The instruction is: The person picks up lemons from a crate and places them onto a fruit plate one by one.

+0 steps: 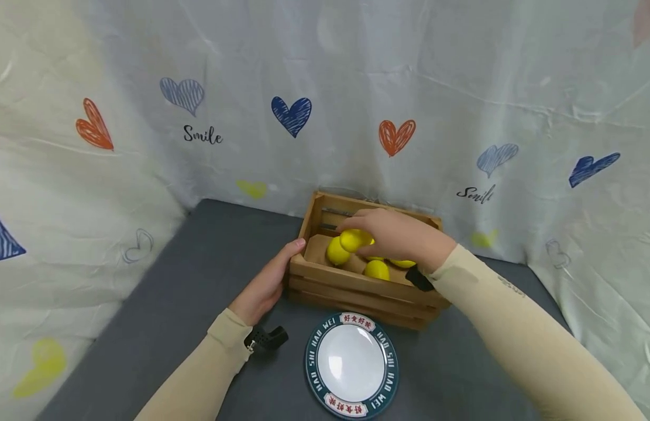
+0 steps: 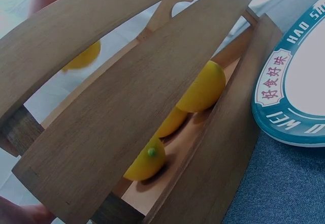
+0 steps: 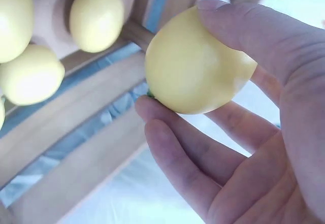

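Observation:
A slatted wooden crate (image 1: 351,286) stands at the back of the table with several yellow lemons in it. My left hand (image 1: 267,286) grips the crate's left end, its thumb over the top rim. My right hand (image 1: 403,237) is over the crate and holds one lemon (image 1: 354,240) between thumb and fingers, as the right wrist view shows closely. Below it, other lemons lie on the crate floor, such as a lemon (image 1: 377,269) by the front wall and a lemon (image 1: 337,251) toward the left. The right hand and wrist partly cover some of them.
In front of the crate, near me, lies a round plate (image 1: 351,362) with a white middle and a dark green lettered rim. The grey tabletop (image 1: 198,263) reaches back to a white curtain (image 1: 335,70) printed with hearts.

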{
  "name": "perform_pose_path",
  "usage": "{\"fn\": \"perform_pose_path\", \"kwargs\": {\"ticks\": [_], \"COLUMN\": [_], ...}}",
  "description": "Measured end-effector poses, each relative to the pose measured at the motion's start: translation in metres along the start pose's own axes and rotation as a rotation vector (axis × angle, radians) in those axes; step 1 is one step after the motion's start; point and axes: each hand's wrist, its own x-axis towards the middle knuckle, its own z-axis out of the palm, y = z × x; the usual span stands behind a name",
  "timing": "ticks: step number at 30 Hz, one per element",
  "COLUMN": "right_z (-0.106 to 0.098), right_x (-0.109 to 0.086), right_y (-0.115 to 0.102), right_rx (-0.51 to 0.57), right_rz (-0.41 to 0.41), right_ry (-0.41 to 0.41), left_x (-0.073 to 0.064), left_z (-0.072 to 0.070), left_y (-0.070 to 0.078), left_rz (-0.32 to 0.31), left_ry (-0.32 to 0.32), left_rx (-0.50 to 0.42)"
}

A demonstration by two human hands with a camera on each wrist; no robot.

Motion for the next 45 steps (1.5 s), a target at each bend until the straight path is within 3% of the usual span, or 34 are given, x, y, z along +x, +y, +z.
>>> {"fn": "perform_pose_path", "kwargs": {"ticks": [4,8,14,19,28,32,37,45], "right_z": [-0.001,0.003,0.014,0.030,0.054,0.063,0.077,0.115], "right_x": [-0.028,-0.051,-0.082,-0.099,-0.111,-0.116,-0.113,-0.106], "right_y": [-0.007,-0.017,-0.029,-0.036,-0.046,-0.051,-0.056,-0.054], "right_rx": [-0.014,-0.045,-0.076,-0.126,-0.219,-0.191,-0.197,-0.139], "right_rz": [0.032,0.012,-0.083,-0.156,-0.241,-0.250,-0.200,-0.162], "right_ry": [0.044,0.088,0.152,0.174,0.322,0.298,0.230,0.209], "left_x": [0.002,0.002,0.001,0.002,0.003,0.004,0.006,0.005], "left_z": [-0.002,-0.007,-0.012,-0.010,-0.004,-0.002,-0.002,-0.003], "left_y": [0.001,0.002,0.002,0.004,0.005,0.005,0.005,0.001], "left_rz": [0.008,0.005,-0.025,-0.010,-0.004,-0.009,-0.015,-0.019], "left_ry": [-0.002,0.008,0.020,0.008,-0.005,-0.003,0.008,0.001], "left_rx": [0.000,0.002,0.013,0.023,0.022,0.016,0.018,0.026]}}
